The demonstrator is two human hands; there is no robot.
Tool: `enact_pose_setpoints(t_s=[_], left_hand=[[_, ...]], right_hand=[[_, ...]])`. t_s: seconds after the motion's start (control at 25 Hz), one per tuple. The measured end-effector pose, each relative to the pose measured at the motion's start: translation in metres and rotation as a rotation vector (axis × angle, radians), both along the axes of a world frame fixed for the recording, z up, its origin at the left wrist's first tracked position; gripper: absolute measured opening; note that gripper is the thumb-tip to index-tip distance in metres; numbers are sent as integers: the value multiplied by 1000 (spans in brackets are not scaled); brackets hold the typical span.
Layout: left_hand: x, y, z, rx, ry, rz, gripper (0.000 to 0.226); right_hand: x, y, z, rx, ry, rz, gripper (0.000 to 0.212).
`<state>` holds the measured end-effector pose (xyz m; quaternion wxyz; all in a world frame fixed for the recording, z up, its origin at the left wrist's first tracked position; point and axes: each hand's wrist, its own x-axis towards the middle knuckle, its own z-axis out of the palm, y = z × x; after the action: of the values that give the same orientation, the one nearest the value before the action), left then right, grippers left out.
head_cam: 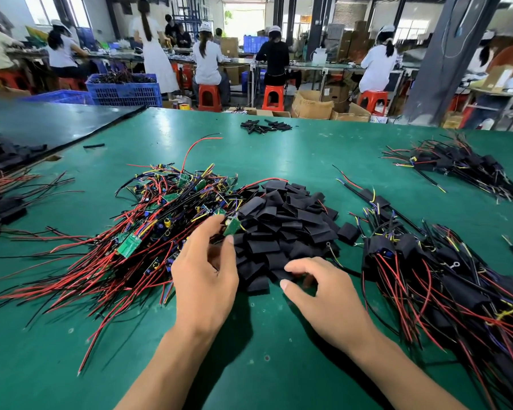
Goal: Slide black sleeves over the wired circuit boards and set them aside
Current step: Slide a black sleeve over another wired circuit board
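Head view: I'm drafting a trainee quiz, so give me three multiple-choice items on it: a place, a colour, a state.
1. The sleeve pile lies where from the bare boards?
A. left
B. right
C. on the floor
2. The table is:
A. green
B. grey
C. white
3. The left hand:
A. lies flat, empty
B. pinches a board
C. grips a sleeve
Answers: 1 B, the black heap sits right of the wired tangle; 2 A, its bare mat shows green; 3 B, a green board sits between thumb and forefinger.
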<state>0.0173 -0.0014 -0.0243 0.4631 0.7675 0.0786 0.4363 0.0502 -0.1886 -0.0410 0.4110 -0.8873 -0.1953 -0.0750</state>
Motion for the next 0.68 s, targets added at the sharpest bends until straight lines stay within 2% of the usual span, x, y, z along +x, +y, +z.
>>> enact_pose_setpoints(t_s=[0.08,0.16,0.4,0.56,0.68], left_hand=[[-6,-9,-1,25,-40,-72,26],[-11,-18,-1,131,-47,-116,24],[-14,-22,-2,355,-108,-228,27],[-15,-27,-5,465,-145,-225,25],[-12,-28,-7,507,-139,-198,25]], right_hand=[[2,0,1,40,-2,-27,14],[2,2,3,73,-25,-49,9],[2,-1,10,417,110,-129,16],[5,-1,16,617,280,-10,35],[2,1,18,566,331,101,40]])
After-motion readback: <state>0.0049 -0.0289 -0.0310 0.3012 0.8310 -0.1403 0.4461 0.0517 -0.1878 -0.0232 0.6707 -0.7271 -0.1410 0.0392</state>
